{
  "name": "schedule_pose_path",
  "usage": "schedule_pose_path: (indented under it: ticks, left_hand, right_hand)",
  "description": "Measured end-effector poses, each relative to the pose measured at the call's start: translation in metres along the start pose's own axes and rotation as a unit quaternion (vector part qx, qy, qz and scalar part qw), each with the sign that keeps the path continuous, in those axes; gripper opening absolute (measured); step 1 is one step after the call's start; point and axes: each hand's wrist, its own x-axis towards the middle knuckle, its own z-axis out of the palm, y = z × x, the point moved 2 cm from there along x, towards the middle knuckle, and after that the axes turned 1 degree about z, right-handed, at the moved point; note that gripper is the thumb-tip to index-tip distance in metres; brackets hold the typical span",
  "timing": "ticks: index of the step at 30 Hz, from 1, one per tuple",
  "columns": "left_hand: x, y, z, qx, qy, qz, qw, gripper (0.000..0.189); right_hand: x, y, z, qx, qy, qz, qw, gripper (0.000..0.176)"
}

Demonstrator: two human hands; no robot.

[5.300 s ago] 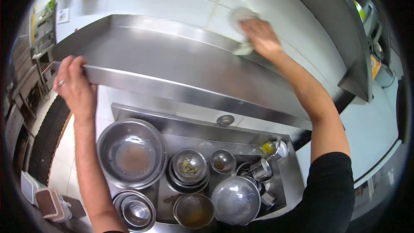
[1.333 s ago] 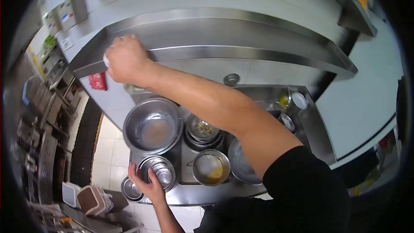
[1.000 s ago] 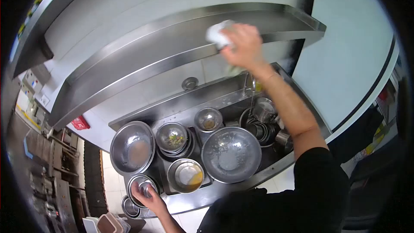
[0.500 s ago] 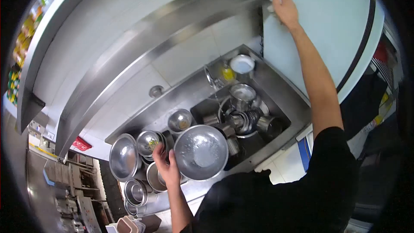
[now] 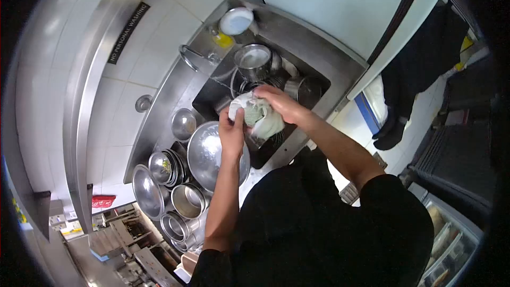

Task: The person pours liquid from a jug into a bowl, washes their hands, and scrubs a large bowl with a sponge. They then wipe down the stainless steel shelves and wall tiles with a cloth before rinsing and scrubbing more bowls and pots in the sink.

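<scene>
A crumpled white and pale green cloth [image 5: 263,119] is bunched between my two hands above the sink basin. My left hand [image 5: 232,134] grips its left side, thumb pressed against the fabric. On the upper right side, my right hand [image 5: 281,105] has its fingers curled over the cloth. Below my left forearm lies a large steel bowl [image 5: 204,151], partly hidden by that arm. Beyond the cloth, a steel pot [image 5: 253,61] with whitish contents stands in the sink basin [image 5: 325,82], among other metal vessels partly covered by my hands.
A faucet [image 5: 188,56] and a yellow bottle [image 5: 223,40] are at the sink's back, near a white-topped container [image 5: 237,21]. Several steel bowls [image 5: 147,191] and a pot [image 5: 186,201] crowd the left counter. A steel shelf [image 5: 87,74] runs along the wall. Another person's dark-clothed leg [image 5: 406,79] shows at right.
My right hand has come down from the shelf's far end with the cloth. My left hand has moved from beside the bowls to hold the cloth too. The view has turned.
</scene>
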Motion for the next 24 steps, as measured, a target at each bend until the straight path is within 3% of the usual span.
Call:
schedule_pose_path:
  ticks: [4, 8, 10, 11, 12, 15, 16, 19, 22, 24]
  left_hand:
    - [0.006, 0.007, 0.007, -0.057, -0.036, -0.027, 0.997, 0.026]
    - [0.004, -0.007, -0.003, -0.048, -0.028, 0.003, 0.998, 0.026]
    - [0.007, -0.019, -0.012, -0.039, -0.012, 0.033, 0.999, 0.024]
    - [0.008, -0.028, -0.016, -0.094, -0.006, 0.004, 0.996, 0.023]
    - [0.01, -0.034, -0.02, -0.151, 0.001, -0.023, 0.988, 0.022]
    - [0.016, -0.048, -0.029, -0.247, 0.019, -0.112, 0.962, 0.02]
    - [0.02, -0.06, -0.027, -0.272, 0.006, -0.121, 0.955, 0.022]
    - [0.028, -0.07, -0.011, -0.335, -0.026, -0.16, 0.928, 0.022]
    - [0.041, -0.073, 0.021, -0.448, -0.095, -0.168, 0.873, 0.023]
    - [0.041, -0.058, 0.054, -0.476, -0.134, -0.191, 0.848, 0.029]
  right_hand:
    - [-0.046, 0.012, -0.015, 0.121, -0.083, 0.104, 0.984, 0.06]
    - [-0.074, 0.019, -0.02, -0.16, 0.016, 0.12, 0.98, 0.08]
    - [-0.086, 0.016, -0.016, -0.208, 0.057, 0.094, 0.972, 0.082]
    - [-0.091, 0.008, -0.012, -0.24, 0.075, 0.08, 0.965, 0.084]
    - [-0.102, -0.011, -0.001, -0.392, 0.126, 0.071, 0.909, 0.08]
    - [-0.109, -0.03, -0.004, -0.566, 0.132, -0.002, 0.814, 0.06]
    - [-0.108, -0.042, -0.006, -0.599, 0.09, 0.019, 0.796, 0.042]
    - [-0.127, -0.098, 0.019, -0.592, 0.196, -0.036, 0.781, 0.032]
    - [-0.138, -0.148, 0.028, -0.653, 0.209, -0.11, 0.72, 0.03]
    - [-0.144, -0.17, 0.038, -0.571, 0.236, -0.108, 0.779, 0.029]
